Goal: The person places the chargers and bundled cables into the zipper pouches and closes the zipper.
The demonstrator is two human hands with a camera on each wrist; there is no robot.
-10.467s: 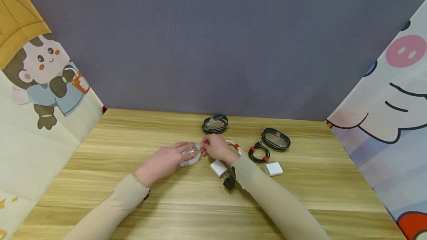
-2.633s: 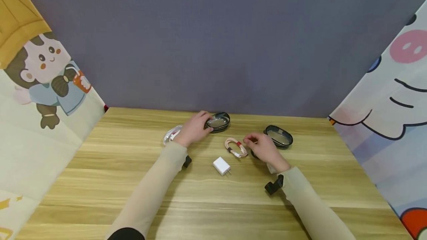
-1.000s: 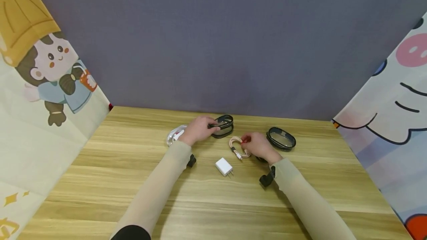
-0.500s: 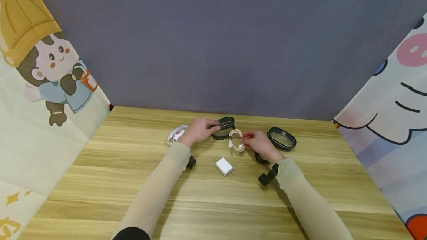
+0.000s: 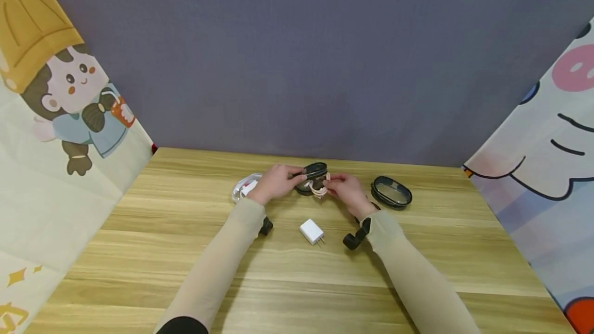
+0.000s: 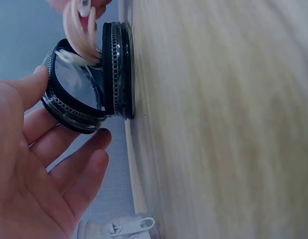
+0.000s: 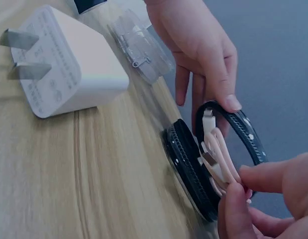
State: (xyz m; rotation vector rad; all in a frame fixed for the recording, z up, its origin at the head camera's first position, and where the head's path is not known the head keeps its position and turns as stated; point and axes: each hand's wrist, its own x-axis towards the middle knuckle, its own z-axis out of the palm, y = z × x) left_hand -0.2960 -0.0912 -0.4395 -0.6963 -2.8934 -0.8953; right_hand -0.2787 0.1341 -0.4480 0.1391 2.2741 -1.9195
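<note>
My left hand (image 5: 276,183) grips the raised lid of a small black-edged zip case (image 5: 316,169) with a clear window, unzipped near the table's back edge. In the left wrist view, the thumb is on one side of the lid (image 6: 51,92) and fingers are on the other. My right hand (image 5: 348,191) pinches a coiled pale pink charging cable (image 7: 223,157) between thumb and fingers. The coil sits between lid and base, partly inside the case, its white connector (image 7: 208,122) near the lid. The base of the case (image 7: 186,167) stays on the table.
A white plug adapter (image 5: 311,231) lies in front of the hands. Left of my left hand is a clear zip pouch (image 5: 241,188) with something white in it. A second black-edged case (image 5: 392,192) lies right, and a black cable (image 5: 375,206) shows behind my right wrist.
My right hand has picked up the pink cable from the table and carried it left into the case. My left hand has lifted the lid. Earlier, the clear pouch moved left, away from the adapter.
</note>
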